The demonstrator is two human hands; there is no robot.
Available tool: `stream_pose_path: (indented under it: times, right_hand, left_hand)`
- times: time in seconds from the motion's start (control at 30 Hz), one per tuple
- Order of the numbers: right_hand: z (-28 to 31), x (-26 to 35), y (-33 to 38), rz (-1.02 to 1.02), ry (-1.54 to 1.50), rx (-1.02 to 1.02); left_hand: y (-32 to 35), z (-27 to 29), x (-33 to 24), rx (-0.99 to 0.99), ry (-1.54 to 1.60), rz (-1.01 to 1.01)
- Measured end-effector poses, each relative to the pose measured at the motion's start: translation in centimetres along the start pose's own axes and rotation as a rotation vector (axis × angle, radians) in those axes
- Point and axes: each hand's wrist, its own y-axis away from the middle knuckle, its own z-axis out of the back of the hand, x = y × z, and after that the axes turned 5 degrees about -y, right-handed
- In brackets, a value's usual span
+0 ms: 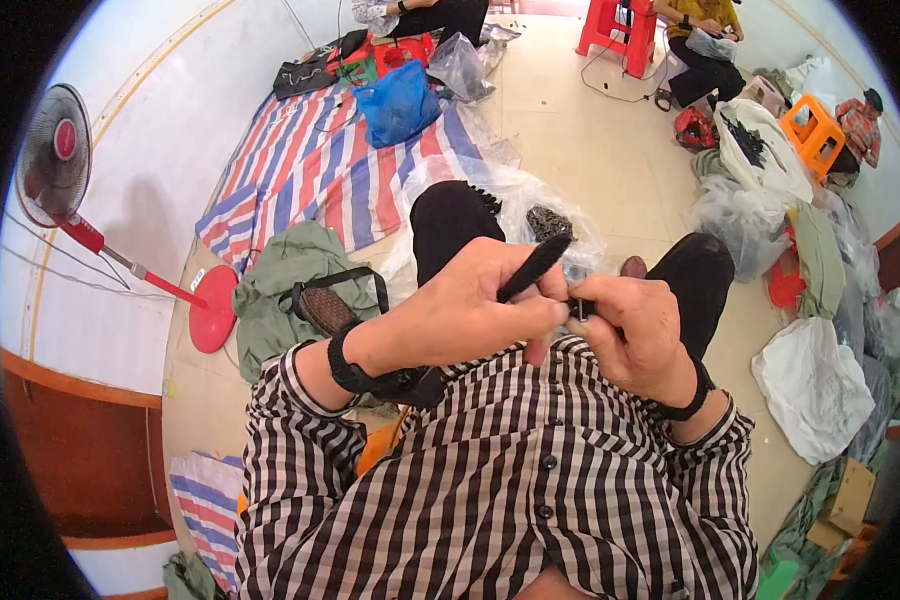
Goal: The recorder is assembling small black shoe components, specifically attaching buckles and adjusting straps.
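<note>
In front of my chest, my left hand (462, 312) pinches a black strap (536, 268) whose free end sticks up past the fingers. My right hand (638, 325) is closed on a small black piece with a shiny metal bit (578, 309). The fingertips of both hands nearly meet at that piece; whether strap and piece are joined I cannot tell. Beyond my hands, a clear plastic bag (515, 205) lies spread between my knees. Small dark parts (550, 226) are heaped on it.
A red-based fan (213, 308) stands at left beside a green cloth (290, 262). Past it lie a striped sheet (315, 180) and a blue bag (398, 105). An orange stool (815, 135), a white sack (815, 385) and other bags line the right. Other people sit at the far side.
</note>
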Motion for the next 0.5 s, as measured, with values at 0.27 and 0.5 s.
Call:
stream_pose_path:
  times: [0.27, 0.5]
  right_hand:
    - [-0.1, -0.5, 0.6, 0.052, 0.057, 0.07]
    - [0.4, -0.8, 1.1, 0.037, 0.099, 0.141]
  left_hand:
    - [-0.1, 0.2, 1.3, 0.045, -0.036, 0.05]
    - [-0.1, 0.1, 2.1, 0.081, 0.02, 0.026]
